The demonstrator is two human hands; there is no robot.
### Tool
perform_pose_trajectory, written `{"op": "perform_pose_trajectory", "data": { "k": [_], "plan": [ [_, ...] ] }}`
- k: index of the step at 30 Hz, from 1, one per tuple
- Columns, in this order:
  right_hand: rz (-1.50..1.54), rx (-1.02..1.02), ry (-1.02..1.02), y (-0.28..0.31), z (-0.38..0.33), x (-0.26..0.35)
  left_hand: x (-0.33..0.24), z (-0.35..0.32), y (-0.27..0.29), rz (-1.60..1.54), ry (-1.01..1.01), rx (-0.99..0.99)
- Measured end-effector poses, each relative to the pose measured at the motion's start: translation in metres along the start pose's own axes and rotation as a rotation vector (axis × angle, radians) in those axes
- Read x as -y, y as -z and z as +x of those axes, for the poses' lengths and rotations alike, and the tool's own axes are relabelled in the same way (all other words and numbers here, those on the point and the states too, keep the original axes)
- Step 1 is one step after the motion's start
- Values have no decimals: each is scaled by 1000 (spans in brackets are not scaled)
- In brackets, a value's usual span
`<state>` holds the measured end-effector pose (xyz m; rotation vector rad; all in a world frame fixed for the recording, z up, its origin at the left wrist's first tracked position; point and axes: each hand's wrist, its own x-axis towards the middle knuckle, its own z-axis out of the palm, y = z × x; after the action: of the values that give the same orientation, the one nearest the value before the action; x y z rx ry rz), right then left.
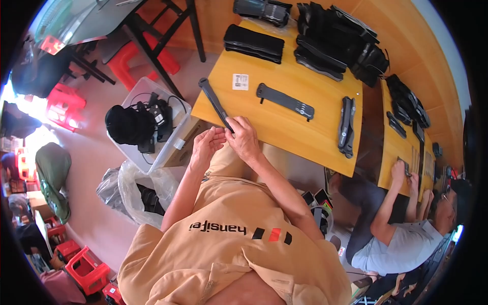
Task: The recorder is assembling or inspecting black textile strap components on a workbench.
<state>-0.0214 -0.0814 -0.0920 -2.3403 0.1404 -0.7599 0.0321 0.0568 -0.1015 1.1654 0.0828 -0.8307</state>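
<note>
A long, narrow black strap [215, 103] with a rounded far end slants over the left edge of the yellow table [229, 105]. My right hand [245, 140] is closed on its near end. Beside it, my left hand [206, 147] has its fingers bent and pressed together, the tips meeting the right hand at that end; what they pinch is hidden. Flat on the table middle lies a wider black strap [285, 101] with small side tabs and holes at one end. Several folded black straps [346, 127] lie near the right edge.
Black strap stacks [253, 43] and a black heap [338, 35] fill the table's back. A white label [240, 82] lies there. Left of the table stands a clear bin [175, 137] with a black cap and cables, above a plastic bag [147, 185]. A co-worker [401, 244] sits at right.
</note>
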Motion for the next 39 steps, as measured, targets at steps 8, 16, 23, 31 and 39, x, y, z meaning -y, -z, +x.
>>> {"op": "perform_pose_trajectory", "data": {
  "k": [8, 16, 23, 31, 39],
  "plan": [
    [406, -140, -303, 51, -27, 32, -11, -13, -42, -106, 43, 244],
    [396, -11, -221, 116, -19, 39, -33, -32, -71, -64, -10, 324],
    [262, 42, -78, 126, -18, 44, -35, -39, -76, -80, -28, 277],
    [85, 81, 88, 132, -15, 44, -37, -43, -83, -60, -41, 258],
    [-164, 130, 278, 140, -10, 48, -38, -46, -90, -12, -29, 241]
  ]
}}
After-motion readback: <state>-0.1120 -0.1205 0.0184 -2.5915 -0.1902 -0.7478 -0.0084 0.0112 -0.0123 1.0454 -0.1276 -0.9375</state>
